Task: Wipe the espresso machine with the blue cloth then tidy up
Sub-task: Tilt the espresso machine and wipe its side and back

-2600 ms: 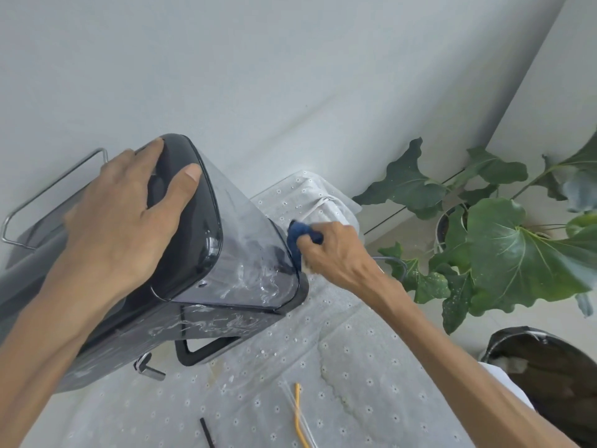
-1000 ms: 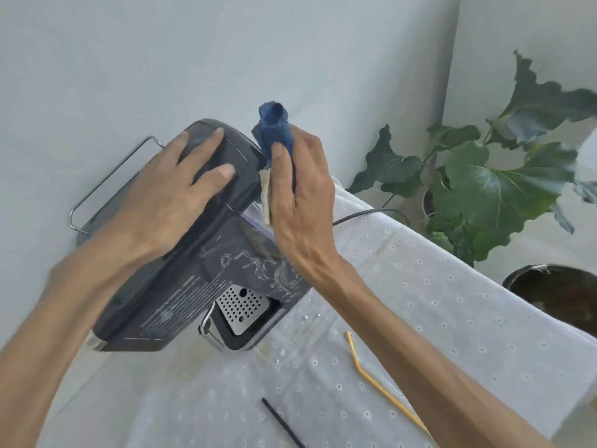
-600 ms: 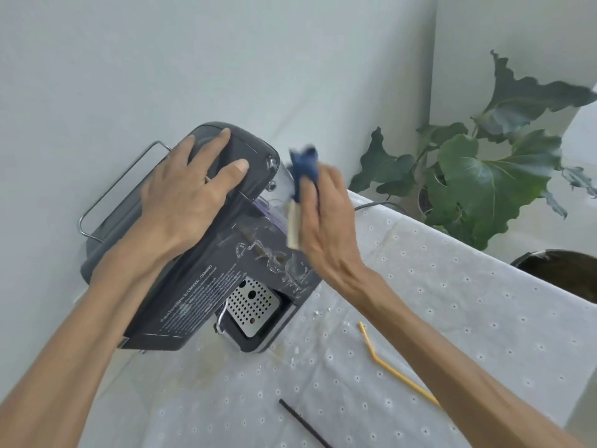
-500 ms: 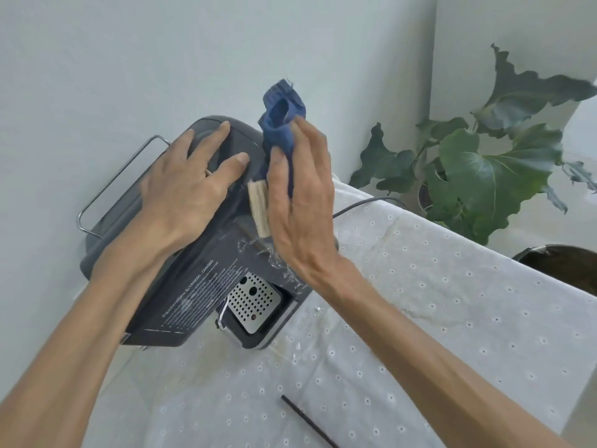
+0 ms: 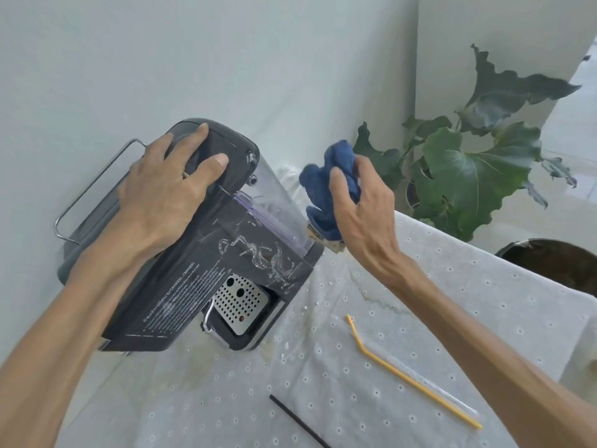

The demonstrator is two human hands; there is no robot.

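The dark grey espresso machine [image 5: 206, 273] stands on the white tablecloth [image 5: 403, 344] near the wall, its clear water tank [image 5: 274, 202] facing right. My left hand [image 5: 164, 195] rests on the machine's top with the fingers spread flat. My right hand [image 5: 358, 208] grips the bunched blue cloth [image 5: 329, 179] just right of the tank. The cloth hangs a short way off the tank, and its pale label shows below my palm.
A yellow bent straw [image 5: 403, 373] in a clear wrapper and a thin black stick [image 5: 297, 421] lie on the tablecloth in front. A large-leafed potted plant [image 5: 478, 169] stands at the right behind the table. A dark bin [image 5: 555, 266] sits low at the far right.
My right hand has moved with the blue cloth from the machine's top edge to the right, off the tank's side. My left hand stays on the top.
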